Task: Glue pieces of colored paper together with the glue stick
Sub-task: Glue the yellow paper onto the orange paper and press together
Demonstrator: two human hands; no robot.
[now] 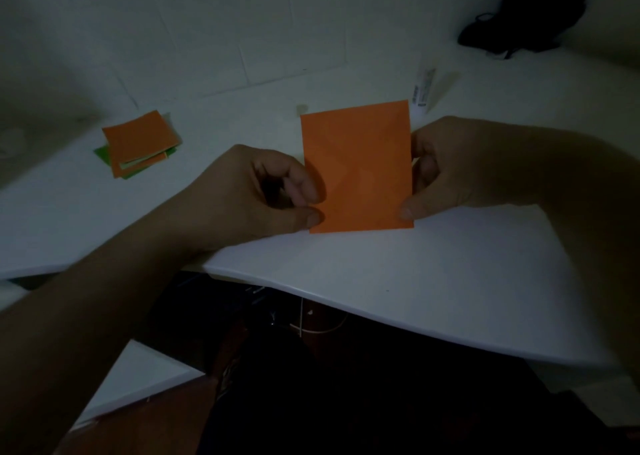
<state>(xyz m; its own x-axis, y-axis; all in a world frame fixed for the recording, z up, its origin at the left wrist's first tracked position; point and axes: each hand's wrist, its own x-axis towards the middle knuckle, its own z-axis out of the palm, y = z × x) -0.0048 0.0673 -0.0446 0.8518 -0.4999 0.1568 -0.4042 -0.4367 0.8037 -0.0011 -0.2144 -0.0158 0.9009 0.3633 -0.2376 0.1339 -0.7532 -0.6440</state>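
Glue stick (423,89) label blurred, unreadable

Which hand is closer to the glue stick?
Right. The right hand pinches the orange paper just below the glue stick. The left hand holds the paper's other edge, farther away.

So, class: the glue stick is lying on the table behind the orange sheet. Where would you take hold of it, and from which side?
Grip the glue stick round the middle of its barrel, coming from above with the right hand, which is nearer. It lies flat on the white table, so its long sides are free, while the orange sheet hides its near end.
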